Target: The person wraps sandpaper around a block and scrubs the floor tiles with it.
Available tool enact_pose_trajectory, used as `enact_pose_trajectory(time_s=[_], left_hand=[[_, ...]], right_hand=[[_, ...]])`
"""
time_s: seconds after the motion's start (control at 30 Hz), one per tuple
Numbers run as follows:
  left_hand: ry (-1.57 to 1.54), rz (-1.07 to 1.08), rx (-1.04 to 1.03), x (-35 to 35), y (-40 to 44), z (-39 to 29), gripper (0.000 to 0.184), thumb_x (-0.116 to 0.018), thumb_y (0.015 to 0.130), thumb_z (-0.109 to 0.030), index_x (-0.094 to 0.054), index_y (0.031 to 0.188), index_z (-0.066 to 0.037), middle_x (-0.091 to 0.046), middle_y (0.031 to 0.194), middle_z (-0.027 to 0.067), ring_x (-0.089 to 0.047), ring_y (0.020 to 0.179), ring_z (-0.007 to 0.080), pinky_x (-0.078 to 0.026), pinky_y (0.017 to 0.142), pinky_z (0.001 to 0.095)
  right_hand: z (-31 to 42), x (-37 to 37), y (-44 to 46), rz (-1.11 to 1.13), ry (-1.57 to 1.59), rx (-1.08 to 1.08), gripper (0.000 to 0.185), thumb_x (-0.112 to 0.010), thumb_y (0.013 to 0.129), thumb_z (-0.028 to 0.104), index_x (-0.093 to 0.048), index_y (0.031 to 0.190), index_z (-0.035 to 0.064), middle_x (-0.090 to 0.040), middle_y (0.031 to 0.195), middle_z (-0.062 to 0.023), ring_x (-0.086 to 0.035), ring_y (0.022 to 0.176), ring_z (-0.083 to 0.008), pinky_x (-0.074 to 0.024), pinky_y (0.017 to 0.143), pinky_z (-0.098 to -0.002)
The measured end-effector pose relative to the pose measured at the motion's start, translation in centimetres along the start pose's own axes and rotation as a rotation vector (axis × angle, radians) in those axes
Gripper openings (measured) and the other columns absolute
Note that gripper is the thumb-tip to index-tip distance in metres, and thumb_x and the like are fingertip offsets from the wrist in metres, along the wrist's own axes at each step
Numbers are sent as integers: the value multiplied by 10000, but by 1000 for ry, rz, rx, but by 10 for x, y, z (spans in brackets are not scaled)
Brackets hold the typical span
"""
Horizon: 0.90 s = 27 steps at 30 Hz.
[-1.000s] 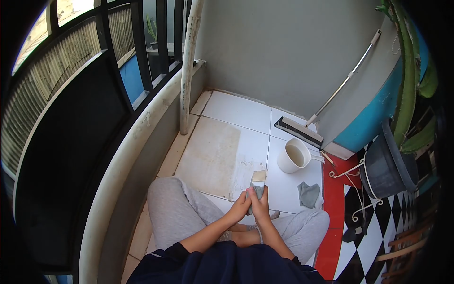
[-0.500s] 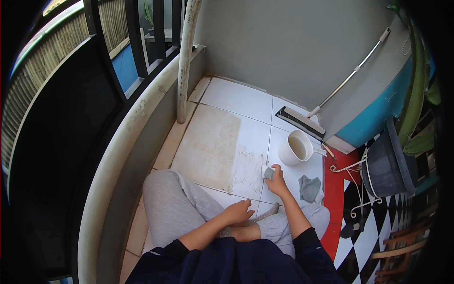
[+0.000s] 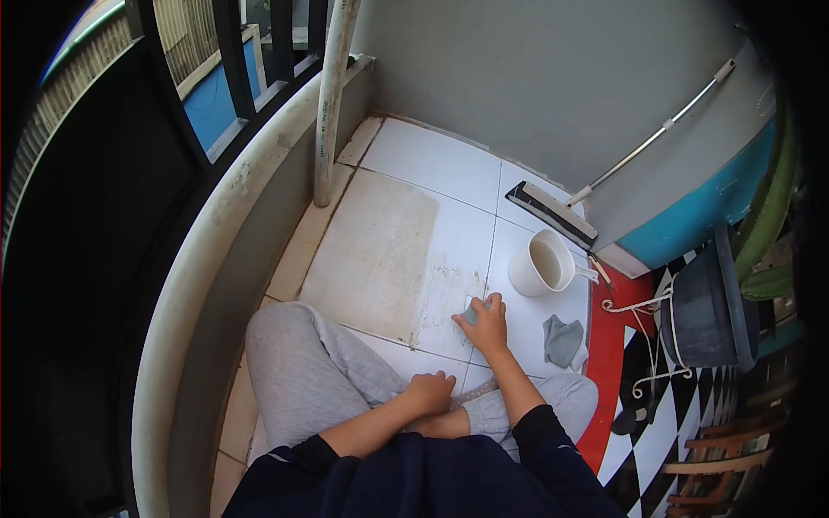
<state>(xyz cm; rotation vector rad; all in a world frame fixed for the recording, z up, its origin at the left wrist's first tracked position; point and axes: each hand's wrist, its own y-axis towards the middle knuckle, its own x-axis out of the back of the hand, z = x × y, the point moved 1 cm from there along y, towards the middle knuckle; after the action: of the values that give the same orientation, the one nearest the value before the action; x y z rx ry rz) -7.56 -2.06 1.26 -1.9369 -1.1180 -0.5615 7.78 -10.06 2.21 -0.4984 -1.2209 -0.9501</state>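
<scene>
Right hand [image 3: 485, 326]: fingers grasping grey cloth [image 3: 472, 313] on white floor tile [image 3: 439, 274], left of dipper [image 3: 537, 264] and rag [image 3: 563, 342]; left hand [image 3: 429, 393]: fingers loosely curled near the lap, whether holding anything cannot be told.

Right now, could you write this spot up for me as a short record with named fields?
Right hand: the right hand presses a grey cloth to the white part of a floor tile
Left hand: the left hand is by the crossed legs, nothing visible in it
Tile surface: dull beige on one side, white with smudges on the other
Container: white dipper, upright, with cloudy liquid inside
Spare cloth: second grey cloth, crumpled on the floor
Near wall: long-handled floor wiper
</scene>
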Motion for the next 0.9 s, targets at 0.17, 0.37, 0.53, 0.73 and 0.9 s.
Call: enact_pose_trajectory(time_s=[0.17, 0.37, 0.53, 0.73, 0.9], left_hand=[[11, -16, -2, -4, 0, 1, 335, -525, 781, -271, -515, 1033, -52, -560, 988, 174, -604, 842, 328, -485, 693, 434], [49, -41, -10, -11, 2, 1, 325, -537, 776, -282, -532, 1012, -60, -565, 975, 163, -608, 820, 316, -486, 677, 439], [66, -17, -18, -12, 3, 0, 323, -540, 775, -284, -536, 1010, -63, -568, 962, 158, -606, 830, 309, -488, 666, 437], [48, -14, 34, -2, -4, -3, 260, -504, 801, -232, -555, 1004, -77, -573, 974, 127, -601, 858, 285, -471, 705, 426], [69, -111, 56, 5, -1, 0, 263, -548, 796, -269, -564, 980, -82, -576, 957, 109, -597, 842, 272, -460, 681, 441]], right_hand=[[-22, -27, 15, -137, -51, 8, 176, -639, 726, 137, -543, 860, 76, -439, 923, -136, -460, 807, -327, -434, 670, -420], [1, -26, -16, -16, 82, -8, 281, -651, 699, 118, -501, 930, 63, -441, 964, -126, -463, 822, -321, -439, 694, -394], [4, -30, -21, -13, -27, 90, 291, -669, 689, 124, -501, 918, 59, -441, 1000, -117, -465, 830, -312, -464, 673, -388], [6, -37, 21, -122, -37, -106, 282, -669, 698, 130, -503, 916, 70, -441, 977, -123, -471, 832, -311, -466, 645, -393], [19, -31, -28, 39, -25, 67, 292, -674, 702, 141, -508, 923, 47, -453, 937, -133, -467, 836, -326, -442, 692, -411]])
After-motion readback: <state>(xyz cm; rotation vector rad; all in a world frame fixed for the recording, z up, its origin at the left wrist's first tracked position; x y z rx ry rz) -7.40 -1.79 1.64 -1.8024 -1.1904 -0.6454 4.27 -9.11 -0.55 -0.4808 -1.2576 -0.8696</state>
